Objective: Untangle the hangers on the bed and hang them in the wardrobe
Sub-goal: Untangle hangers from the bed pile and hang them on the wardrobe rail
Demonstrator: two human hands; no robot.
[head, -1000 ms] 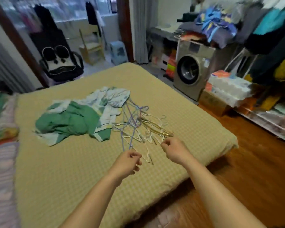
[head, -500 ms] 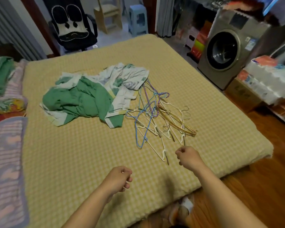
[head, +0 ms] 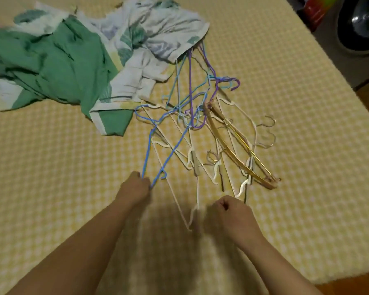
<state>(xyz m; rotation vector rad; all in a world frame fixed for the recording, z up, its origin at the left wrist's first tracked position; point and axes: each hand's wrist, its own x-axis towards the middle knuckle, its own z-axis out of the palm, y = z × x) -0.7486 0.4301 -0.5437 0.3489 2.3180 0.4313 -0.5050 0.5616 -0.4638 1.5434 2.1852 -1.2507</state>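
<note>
Yellow checked bed (head: 51, 188) fills the frame; hangers (head: 200, 133) tangled at centre. My left hand (head: 134, 189) pinches the blue hanger (head: 158, 158) to draw it free; right hand (head: 232, 213) curled, contents unclear.

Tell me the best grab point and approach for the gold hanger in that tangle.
Probably the gold hanger at its near end, coming from the right. That end pokes out of the tangled hangers onto bare bed; its far end sits under purple wires. The left hand grips the blue hanger; the right hand is nearest.
</note>
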